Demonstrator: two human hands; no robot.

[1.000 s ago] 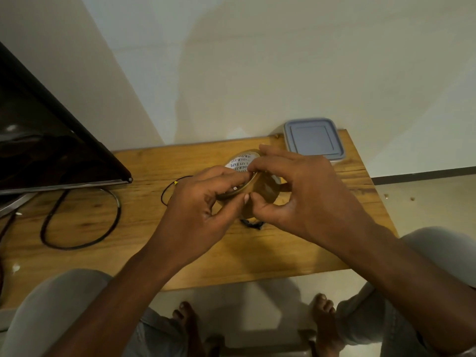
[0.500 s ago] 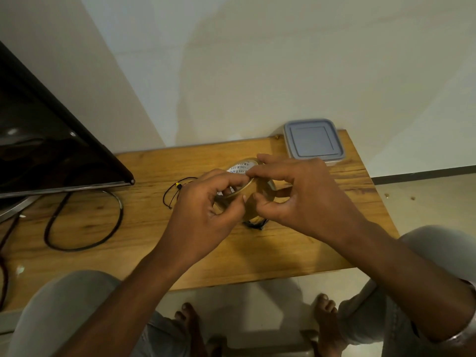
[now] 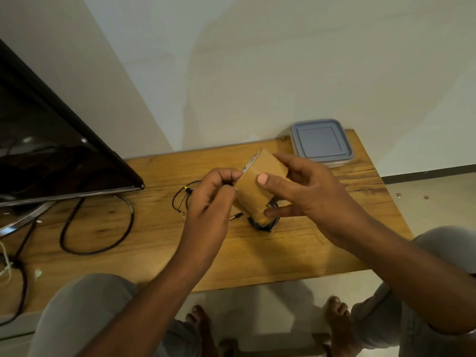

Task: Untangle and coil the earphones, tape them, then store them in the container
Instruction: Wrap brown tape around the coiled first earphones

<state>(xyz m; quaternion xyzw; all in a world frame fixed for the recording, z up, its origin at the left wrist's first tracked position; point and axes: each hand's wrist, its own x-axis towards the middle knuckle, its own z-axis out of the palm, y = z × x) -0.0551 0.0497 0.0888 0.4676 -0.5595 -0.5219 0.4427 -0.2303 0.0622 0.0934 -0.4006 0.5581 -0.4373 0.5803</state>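
I see only part of the thin black earphone cable (image 3: 260,224); the brown tape roll (image 3: 257,194) and right hand (image 3: 316,194) cover its coil. The left hand (image 3: 208,202) is blurred; the glossy black screen (image 3: 51,150) runs off the left edge.

A home room, a low wooden table (image 3: 296,256) against a plain pale wall (image 3: 283,60); a flat-screen television (image 3: 51,150) at its left edge, black cable (image 3: 98,228) looped beneath; bare feet (image 3: 203,328) on tiled floor
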